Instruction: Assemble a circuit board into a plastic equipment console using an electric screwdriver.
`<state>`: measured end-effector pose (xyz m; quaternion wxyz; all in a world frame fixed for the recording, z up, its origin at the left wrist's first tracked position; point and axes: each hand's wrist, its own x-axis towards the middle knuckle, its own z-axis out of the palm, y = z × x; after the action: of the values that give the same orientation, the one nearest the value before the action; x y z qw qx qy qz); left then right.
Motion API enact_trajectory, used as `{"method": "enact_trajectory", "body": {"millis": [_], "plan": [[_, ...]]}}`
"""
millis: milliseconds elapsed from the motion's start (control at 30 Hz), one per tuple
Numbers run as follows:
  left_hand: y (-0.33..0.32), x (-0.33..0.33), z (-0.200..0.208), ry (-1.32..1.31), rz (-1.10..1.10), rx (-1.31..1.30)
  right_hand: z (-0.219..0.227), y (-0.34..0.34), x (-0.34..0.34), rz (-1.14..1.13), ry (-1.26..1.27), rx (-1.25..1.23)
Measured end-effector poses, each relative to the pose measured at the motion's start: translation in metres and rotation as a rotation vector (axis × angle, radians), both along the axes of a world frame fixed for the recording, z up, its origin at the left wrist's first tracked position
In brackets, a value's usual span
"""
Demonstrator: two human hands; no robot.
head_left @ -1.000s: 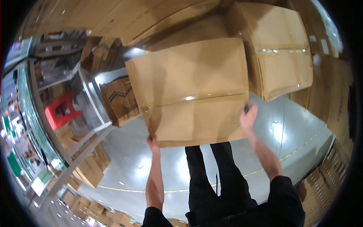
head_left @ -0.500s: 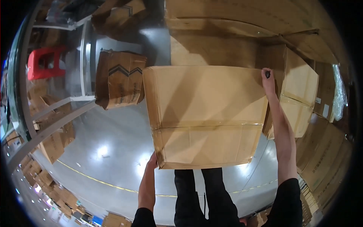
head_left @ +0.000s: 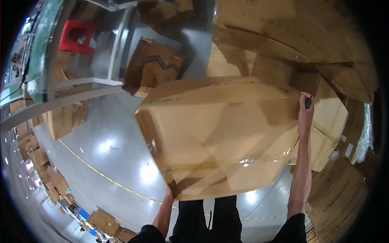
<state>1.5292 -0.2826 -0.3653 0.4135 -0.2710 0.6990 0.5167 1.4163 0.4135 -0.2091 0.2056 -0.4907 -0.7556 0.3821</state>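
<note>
At the upper left, a red plastic stool point(head_left: 67, 38) stands beyond a grey metal frame point(head_left: 60, 103), with a brown carton bearing a dark zigzag stripe point(head_left: 156, 69) to the frame's right. The grey floor point(head_left: 121, 156) shines with reflected lights and carries a yellow line point(head_left: 106, 177), and many smaller cartons point(head_left: 42, 156) crowd the lower left. Clear plastic wrap point(head_left: 365, 135) hangs at the far right, near a taped carton point(head_left: 331, 115).

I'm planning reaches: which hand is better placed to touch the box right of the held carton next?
Probably the right hand, at the carton's far right corner, nearer the box, though holding a small dark object; the left hand is at the near left corner.
</note>
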Motion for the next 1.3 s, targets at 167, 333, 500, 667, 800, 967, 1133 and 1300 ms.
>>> {"method": "enact_trajectory", "body": {"millis": [167, 333, 500, 667, 800, 967, 1133, 1300], "plan": [[0.015, -0.034, 0.043, 0.118, 0.178, 0.053, 0.125, -0.062, -0.058, 0.149, 0.162, -0.007], [0.006, -0.055, 0.11, 0.27, 0.445, 0.143, 0.264, -0.172, -0.106, 0.368, 0.31, -0.003], [-0.081, -0.048, 0.158, 0.382, 0.676, 0.213, 0.365, -0.299, -0.126, 0.572, 0.38, -0.049], [-0.201, -0.02, 0.202, 0.423, 0.915, 0.27, 0.442, -0.471, -0.151, 0.744, 0.445, 0.104], [-0.287, 0.014, 0.232, 0.412, 1.075, 0.301, 0.473, -0.602, -0.172, 0.913, 0.591, 0.123], [-0.366, -0.002, 0.27, 0.383, 1.186, 0.391, 0.532, -0.73, -0.211, 1.1, 0.797, 0.069], [-0.433, -0.069, 0.293, 0.395, 1.286, 0.47, 0.59, -0.833, -0.265, 1.207, 0.943, 0.055], [-0.525, -0.197, 0.321, 0.399, 1.293, 0.528, 0.641, -0.921, -0.37, 1.126, 1.005, 0.31]]}}
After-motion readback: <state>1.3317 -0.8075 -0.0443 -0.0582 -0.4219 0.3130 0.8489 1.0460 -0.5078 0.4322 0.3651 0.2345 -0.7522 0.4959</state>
